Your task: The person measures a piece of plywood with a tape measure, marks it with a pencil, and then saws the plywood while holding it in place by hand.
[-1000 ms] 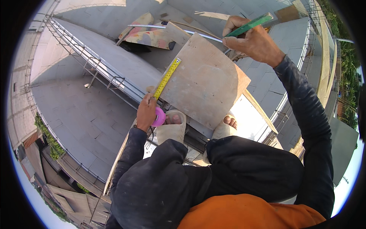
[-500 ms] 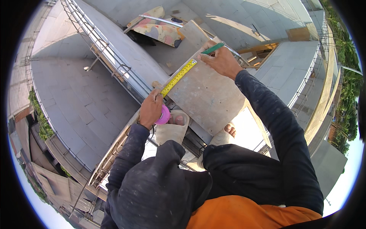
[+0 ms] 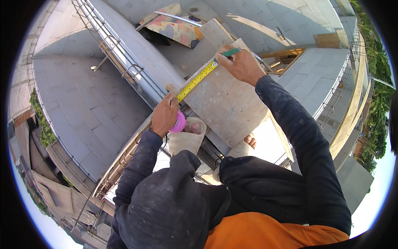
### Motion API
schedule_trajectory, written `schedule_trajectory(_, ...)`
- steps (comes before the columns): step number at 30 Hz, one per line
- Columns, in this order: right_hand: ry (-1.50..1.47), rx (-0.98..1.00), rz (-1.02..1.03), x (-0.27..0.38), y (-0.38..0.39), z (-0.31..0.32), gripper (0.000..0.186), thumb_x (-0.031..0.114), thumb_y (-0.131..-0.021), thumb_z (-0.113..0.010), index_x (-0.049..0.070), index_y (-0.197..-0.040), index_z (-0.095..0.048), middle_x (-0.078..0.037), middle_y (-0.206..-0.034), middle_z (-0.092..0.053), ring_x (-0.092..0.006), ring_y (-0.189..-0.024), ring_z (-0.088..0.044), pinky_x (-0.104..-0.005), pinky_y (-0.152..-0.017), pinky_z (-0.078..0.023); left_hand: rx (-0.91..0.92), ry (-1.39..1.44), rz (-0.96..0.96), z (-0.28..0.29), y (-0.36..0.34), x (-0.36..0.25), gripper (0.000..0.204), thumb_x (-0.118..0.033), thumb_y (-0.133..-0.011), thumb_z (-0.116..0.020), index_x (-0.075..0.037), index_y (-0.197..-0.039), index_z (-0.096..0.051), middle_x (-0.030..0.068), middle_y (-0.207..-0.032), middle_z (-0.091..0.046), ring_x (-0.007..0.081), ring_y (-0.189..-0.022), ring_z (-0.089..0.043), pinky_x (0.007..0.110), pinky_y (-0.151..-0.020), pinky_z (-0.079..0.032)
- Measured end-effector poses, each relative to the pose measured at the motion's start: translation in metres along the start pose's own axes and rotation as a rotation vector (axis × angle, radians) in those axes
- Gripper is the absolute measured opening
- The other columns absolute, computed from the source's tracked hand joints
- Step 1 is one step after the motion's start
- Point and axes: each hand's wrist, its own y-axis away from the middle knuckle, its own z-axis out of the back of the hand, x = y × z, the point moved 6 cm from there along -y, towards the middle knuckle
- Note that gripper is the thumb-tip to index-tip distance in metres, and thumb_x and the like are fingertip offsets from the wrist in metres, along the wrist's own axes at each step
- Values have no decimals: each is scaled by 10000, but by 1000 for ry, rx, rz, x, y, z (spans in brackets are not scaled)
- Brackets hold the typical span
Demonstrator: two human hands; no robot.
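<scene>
A worn plywood board [image 3: 232, 108] lies in front of me, with the yellow blade of a tape measure [image 3: 197, 82] stretched along its left edge. My left hand [image 3: 165, 116] is closed round the tape measure's pink case at the near end of that edge. In my right hand [image 3: 244, 67] is a green pencil [image 3: 231, 52], gripped between thumb and fingers. Its lower end points at the blade's metal tip, close to the board's edge. Whether the pencil touches the wood I cannot tell. My fingers hide part of the tape case.
My sandalled feet [image 3: 192, 128] stand at the board's near side, above gaps between metal bars. Steel rebar frames [image 3: 120, 52] run along the left. Grey block walls [image 3: 265, 16] drop around me; a patterned sheet [image 3: 178, 31] lies below. Long timber planks [image 3: 352, 103] line the right.
My right hand has shifted slightly left, bringing the pencil's lower end closer to the tip of the tape. The left hand keeps its hold on the tape case.
</scene>
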Motion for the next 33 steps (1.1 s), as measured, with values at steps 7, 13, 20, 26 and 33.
schedule_trajectory(7, 102, 64, 6, 1, 0, 0, 385, 412, -1065, -599, 55, -1181, -688, -263, -780, -676, -463, -772, -668, -537, -731, -509, 1, 258, 339, 2, 0, 8, 295, -194, -1060, -556, 18, -1224, -680, 288, -1173, -720, 497, -1012, -698, 527, -863, -567)
schedule_trajectory(13, 26, -5, 97, 6, 10, -1, 361, 388, -1069, -612, 57, -1178, -707, -245, -853, -723, -444, -832, -697, -509, -771, -535, -20, 285, 357, 6, -2, 3, 314, -236, -1068, -556, -12, -1253, -677, 305, -1103, -715, 517, -1013, -681, 547, -860, -546)
schedule_trajectory(20, 15, -6, 86, 7, 9, -3, 355, 377, -1065, -628, 61, -1206, -711, -230, -898, -748, -436, -849, -708, -490, -777, -549, 9, 222, 254, 10, -4, -4, 329, -246, -1066, -557, 12, -1230, -677, 290, -1098, -737, 501, -1022, -698, 548, -873, -555)
schedule_trajectory(26, 82, 20, 32, 7, 11, 0, 332, 385, -1076, -613, 93, -1204, -707, -221, -850, -736, -421, -818, -714, -495, -745, -543, 30, 272, 437, 5, -3, 7, 370, -273, -1064, -561, 8, -1272, -681, 302, -1105, -733, 497, -1008, -704, 552, -862, -559)
schedule_trajectory(33, 62, 20, 27, 6, 11, -1, 323, 392, -1075, -610, 104, -1189, -700, -219, -827, -725, -428, -794, -708, -506, -722, -536, 21, 244, 383, 5, -3, 4, 344, -256, -1065, -563, 4, -1252, -688, 301, -1075, -728, 507, -966, -701, 553, -848, -560)
